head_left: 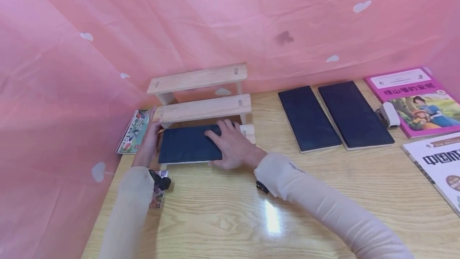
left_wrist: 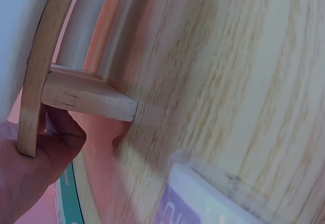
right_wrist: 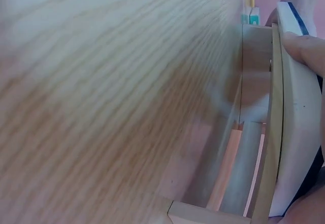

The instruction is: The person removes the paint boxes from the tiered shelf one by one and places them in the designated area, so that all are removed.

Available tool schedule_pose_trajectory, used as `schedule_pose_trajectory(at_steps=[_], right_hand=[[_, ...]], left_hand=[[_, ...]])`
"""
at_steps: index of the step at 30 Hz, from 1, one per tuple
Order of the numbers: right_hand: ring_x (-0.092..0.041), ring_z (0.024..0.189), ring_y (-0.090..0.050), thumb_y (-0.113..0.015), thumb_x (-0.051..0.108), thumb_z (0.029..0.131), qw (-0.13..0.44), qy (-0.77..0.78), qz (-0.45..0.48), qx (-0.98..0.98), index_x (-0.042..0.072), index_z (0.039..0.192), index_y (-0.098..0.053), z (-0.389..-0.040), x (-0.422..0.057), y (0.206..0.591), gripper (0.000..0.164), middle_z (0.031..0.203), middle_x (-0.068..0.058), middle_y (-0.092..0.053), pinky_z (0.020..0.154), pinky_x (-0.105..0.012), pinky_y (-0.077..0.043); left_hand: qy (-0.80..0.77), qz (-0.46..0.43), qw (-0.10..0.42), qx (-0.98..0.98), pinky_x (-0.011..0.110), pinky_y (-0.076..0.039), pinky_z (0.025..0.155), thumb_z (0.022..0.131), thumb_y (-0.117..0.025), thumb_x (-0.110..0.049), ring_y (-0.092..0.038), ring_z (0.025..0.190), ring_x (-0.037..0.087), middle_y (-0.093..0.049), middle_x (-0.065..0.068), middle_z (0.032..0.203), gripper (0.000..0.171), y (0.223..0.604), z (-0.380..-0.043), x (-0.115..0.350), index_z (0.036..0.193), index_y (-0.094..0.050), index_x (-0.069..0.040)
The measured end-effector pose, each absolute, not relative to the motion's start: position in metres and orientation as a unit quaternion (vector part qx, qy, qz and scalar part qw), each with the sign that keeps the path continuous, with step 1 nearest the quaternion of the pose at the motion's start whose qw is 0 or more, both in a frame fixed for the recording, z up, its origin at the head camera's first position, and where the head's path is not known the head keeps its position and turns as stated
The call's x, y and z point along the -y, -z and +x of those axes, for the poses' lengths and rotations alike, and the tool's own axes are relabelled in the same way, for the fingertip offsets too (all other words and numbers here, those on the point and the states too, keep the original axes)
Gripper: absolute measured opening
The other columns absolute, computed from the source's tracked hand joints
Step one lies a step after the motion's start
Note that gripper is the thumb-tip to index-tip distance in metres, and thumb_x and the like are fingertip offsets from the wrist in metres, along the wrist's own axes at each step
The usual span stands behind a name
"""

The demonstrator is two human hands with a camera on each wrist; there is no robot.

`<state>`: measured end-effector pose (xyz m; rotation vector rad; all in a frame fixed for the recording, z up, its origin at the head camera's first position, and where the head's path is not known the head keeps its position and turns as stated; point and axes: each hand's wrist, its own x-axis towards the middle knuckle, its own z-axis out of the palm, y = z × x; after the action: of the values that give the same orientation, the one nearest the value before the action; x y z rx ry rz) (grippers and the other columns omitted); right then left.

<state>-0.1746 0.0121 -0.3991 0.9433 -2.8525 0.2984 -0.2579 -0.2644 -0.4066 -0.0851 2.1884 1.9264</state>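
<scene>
In the head view a dark blue flat pad [head_left: 190, 144] with a pale underside lies over the lowest, frontmost plank [head_left: 248, 132] of a stepped wooden stand. My right hand [head_left: 232, 147] holds its right part, fingers spread across the top and thumb at the front edge. The pad's pale side [right_wrist: 299, 112] faces the right wrist camera, resting along the plank. My left hand [head_left: 146, 142] is at the stand's left end. In the left wrist view its curled fingers [left_wrist: 68, 132] and thumb grip the plank end [left_wrist: 31, 117] beside a short leg [left_wrist: 91, 97].
Two higher planks [head_left: 203, 108] rise behind. Two more dark pads [head_left: 309, 119] lie right, near a pink book [head_left: 406, 87], a white book [head_left: 431, 147] and a small white device [head_left: 389, 114]. A green booklet [head_left: 134, 133] lies left; a small box [head_left: 158, 199] sits under the left wrist.
</scene>
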Motion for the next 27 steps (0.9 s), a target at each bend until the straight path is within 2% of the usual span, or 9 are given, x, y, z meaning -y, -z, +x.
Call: schedule_pose_trajectory(at_steps=[2,8,11,15,22,27], right_hand=[[-0.032,0.120,-0.027,-0.053,0.068,0.069,0.064,-0.098,0.311,0.943,0.021,0.135,-0.036,-0.173,-0.013,0.398,0.082,0.133,-0.018,-0.031,0.092,-0.052,-0.025],[-0.032,0.121,-0.027,-0.053,0.068,0.069,0.072,-0.108,0.307,0.943,0.022,0.135,-0.036,-0.165,-0.016,0.393,0.082,0.134,-0.018,-0.030,0.093,-0.051,-0.024],[-0.031,0.120,-0.027,-0.054,0.068,0.069,0.074,-0.122,0.311,0.939,0.022,0.134,-0.037,-0.158,-0.021,0.391,0.081,0.134,-0.017,-0.031,0.093,-0.050,-0.024],[-0.031,0.120,-0.026,-0.056,0.066,0.068,0.080,-0.140,0.322,0.933,0.023,0.133,-0.039,-0.147,-0.029,0.389,0.080,0.133,-0.017,-0.032,0.093,-0.050,-0.023],[-0.030,0.119,-0.025,-0.059,0.064,0.068,0.101,-0.169,0.332,0.923,0.021,0.131,-0.041,-0.131,-0.047,0.389,0.079,0.131,-0.016,-0.032,0.092,-0.051,-0.024],[-0.029,0.117,-0.027,-0.061,0.063,0.066,0.117,-0.178,0.325,0.921,0.020,0.130,-0.043,-0.123,-0.061,0.389,0.079,0.128,-0.015,-0.034,0.091,-0.051,-0.024]], left_hand=[[-0.654,-0.028,0.110,-0.748,0.045,-0.008,0.107,0.090,-0.040,-0.048,-0.016,0.133,0.023,-0.008,0.005,0.150,0.055,0.406,-0.258,0.264,0.132,-0.007,-0.060],[-0.658,-0.045,0.130,-0.740,0.048,-0.017,0.104,0.089,-0.039,-0.051,-0.019,0.132,0.027,-0.009,0.006,0.150,0.051,0.404,-0.257,0.262,0.128,-0.009,-0.066],[-0.652,-0.054,0.129,-0.746,0.050,-0.014,0.104,0.089,-0.038,-0.052,-0.017,0.132,0.026,-0.009,0.003,0.150,0.049,0.404,-0.255,0.263,0.126,-0.011,-0.068],[-0.653,-0.041,0.119,-0.747,0.046,-0.015,0.106,0.090,-0.037,-0.050,-0.018,0.132,0.024,-0.012,0.004,0.150,0.049,0.407,-0.255,0.264,0.128,-0.010,-0.065],[-0.671,-0.009,0.097,-0.735,0.033,-0.032,0.097,0.091,-0.039,-0.047,-0.035,0.123,0.020,-0.026,0.008,0.142,0.052,0.411,-0.258,0.264,0.132,-0.010,-0.059],[-0.683,-0.002,0.096,-0.724,0.037,-0.025,0.101,0.093,-0.036,-0.039,-0.030,0.124,0.021,-0.020,0.008,0.144,0.051,0.407,-0.255,0.262,0.135,-0.011,-0.055]])
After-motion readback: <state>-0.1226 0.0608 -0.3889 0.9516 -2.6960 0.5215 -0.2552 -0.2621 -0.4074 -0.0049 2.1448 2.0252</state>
